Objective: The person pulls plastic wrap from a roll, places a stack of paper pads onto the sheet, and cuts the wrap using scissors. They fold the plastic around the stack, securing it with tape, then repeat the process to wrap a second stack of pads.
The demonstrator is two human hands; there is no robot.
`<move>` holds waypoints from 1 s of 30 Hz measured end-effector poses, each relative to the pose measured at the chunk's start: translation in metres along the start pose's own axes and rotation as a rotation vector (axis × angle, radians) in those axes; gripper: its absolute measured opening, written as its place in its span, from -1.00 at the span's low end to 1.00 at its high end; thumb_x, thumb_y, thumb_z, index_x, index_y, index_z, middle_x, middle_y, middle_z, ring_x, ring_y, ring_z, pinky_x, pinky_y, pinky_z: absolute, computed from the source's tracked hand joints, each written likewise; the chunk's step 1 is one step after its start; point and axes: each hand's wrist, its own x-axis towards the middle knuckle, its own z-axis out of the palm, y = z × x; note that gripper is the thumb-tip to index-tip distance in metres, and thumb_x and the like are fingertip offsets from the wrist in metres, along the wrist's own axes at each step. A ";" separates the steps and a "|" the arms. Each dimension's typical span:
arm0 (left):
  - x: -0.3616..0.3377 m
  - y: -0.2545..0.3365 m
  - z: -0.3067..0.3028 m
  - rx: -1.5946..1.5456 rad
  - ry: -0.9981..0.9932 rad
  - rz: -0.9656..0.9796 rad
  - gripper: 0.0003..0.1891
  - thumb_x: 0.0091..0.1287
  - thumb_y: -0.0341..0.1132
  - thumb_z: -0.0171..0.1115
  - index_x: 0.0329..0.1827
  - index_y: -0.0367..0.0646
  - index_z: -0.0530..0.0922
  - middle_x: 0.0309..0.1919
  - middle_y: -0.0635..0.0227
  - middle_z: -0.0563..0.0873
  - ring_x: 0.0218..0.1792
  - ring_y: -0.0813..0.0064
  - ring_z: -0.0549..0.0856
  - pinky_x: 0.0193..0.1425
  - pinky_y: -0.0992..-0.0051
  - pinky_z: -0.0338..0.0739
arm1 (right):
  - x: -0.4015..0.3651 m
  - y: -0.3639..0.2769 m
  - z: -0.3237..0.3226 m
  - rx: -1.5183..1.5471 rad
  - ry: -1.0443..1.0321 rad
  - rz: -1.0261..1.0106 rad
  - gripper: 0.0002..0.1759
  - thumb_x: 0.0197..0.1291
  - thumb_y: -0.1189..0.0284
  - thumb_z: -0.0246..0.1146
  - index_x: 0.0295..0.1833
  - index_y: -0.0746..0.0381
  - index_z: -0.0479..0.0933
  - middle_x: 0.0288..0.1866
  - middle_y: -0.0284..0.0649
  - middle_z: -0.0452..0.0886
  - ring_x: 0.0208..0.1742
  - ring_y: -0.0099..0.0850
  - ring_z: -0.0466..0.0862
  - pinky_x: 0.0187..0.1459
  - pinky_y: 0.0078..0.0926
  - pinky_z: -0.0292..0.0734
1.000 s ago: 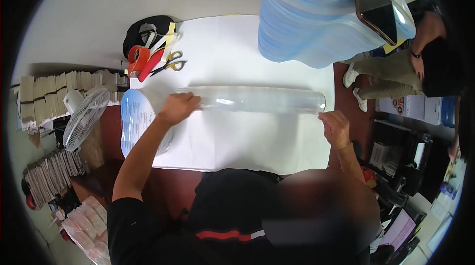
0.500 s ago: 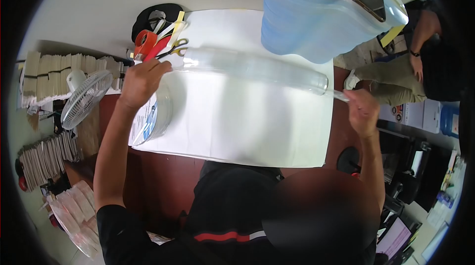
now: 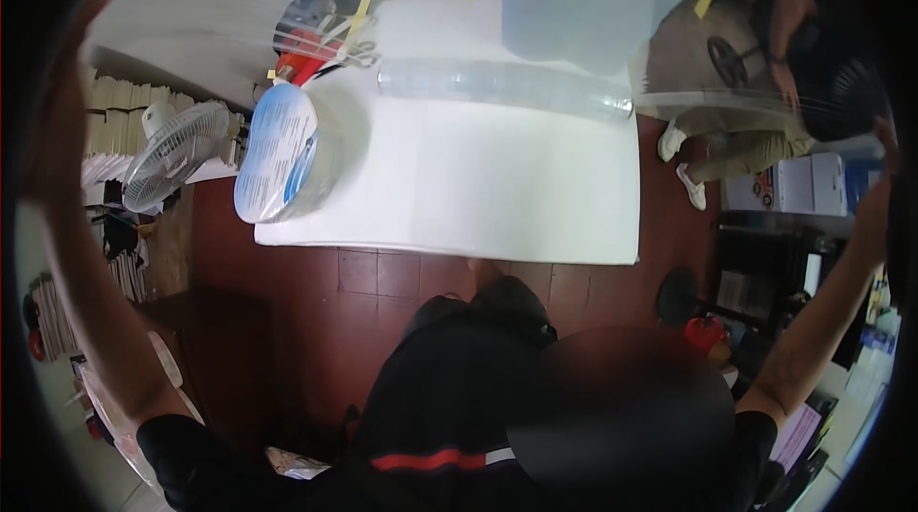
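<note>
Clear plastic film stretches taut across the upper view, seen mainly by its shine and streaks. My left hand is raised far out at the left edge, dim and blurred, at one end of the film. At the right edge, my right hand is partly cut off, with its fingers closed at the film's other end. Below the film, a clear plastic roll lies crosswise on the white-covered table. A clear pack with a white and blue label stands at the table's left side.
Behind the film are a red tape dispenser, scissors and a light blue plastic bin. A fan stands left by stacked papers. At the right is another person's leg, with white shoes.
Both my hands have moved up and far outward, spreading the film wide. The roll stays on the table. The view has shifted, and the phone on the bin has mostly left it.
</note>
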 end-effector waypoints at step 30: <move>-0.295 0.527 0.136 -0.906 -1.690 -0.945 -0.37 0.13 -0.04 0.58 0.30 0.00 0.65 0.22 0.14 0.71 0.27 0.05 0.66 0.30 0.10 0.60 | -0.455 -0.346 0.182 0.115 -1.342 0.881 -0.62 0.18 0.46 0.23 0.12 0.14 0.73 0.06 -0.01 0.76 0.24 -0.07 0.67 0.33 -0.12 0.54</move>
